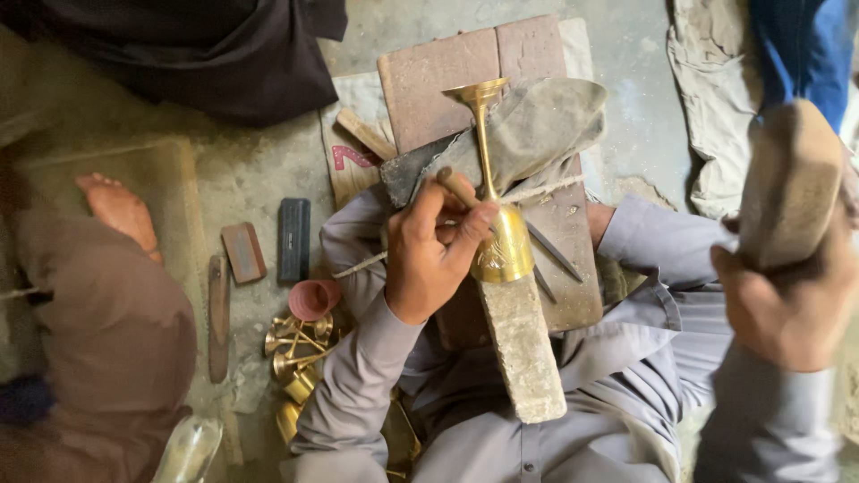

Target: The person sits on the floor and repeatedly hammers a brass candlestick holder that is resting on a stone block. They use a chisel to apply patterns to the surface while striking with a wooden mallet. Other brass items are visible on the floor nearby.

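The left hand [434, 255] pins a chisel [458, 186] to the brass goblet [497, 215] braced on a block [523, 349], while the right hand [787, 304] grips a raised wooden mallet [792, 183].

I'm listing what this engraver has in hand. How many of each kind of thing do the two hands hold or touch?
Brass goblet, touched by the left hand: 1
Chisel, held in the left hand: 1
Wooden mallet, held in the right hand: 1
Total: 3
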